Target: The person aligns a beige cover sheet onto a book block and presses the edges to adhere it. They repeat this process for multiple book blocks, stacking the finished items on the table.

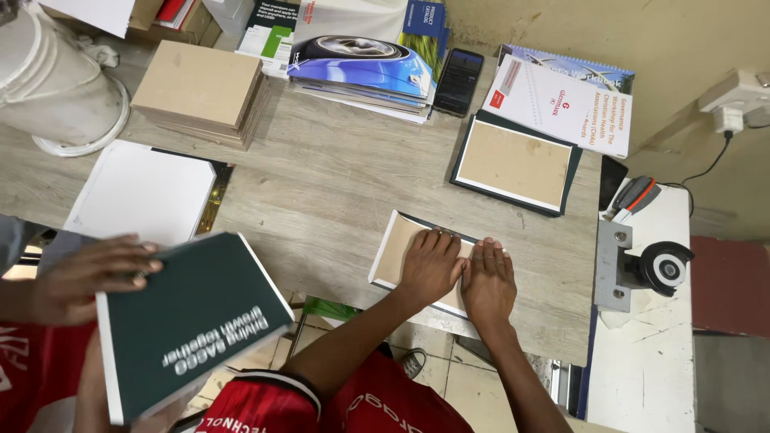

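I have both hands down flat and side by side, thumbs nearly touching: my left hand [429, 265] and my right hand [488, 277] are open, palms pressed onto a book cover [393, 256] rather than gripping it. The cover lies opened out at the near edge of the table [321, 184], brown board face up with a pale border and a dark edge showing along its far side; my hands hide its right part. Further back and to the right lies a second cover [513, 164] of the same kind, brown board on dark cloth. Behind that sit a spiral-bound workbook [565, 100] and a black smartphone [459, 80], beside a stack of magazines [365, 68]. To the far left are a pile of brown boards [200, 92] and a white bucket [56, 80]. At the near left, another person's hand [88, 277] holds a dark green book [192, 321] over the table edge, well apart from my hands.
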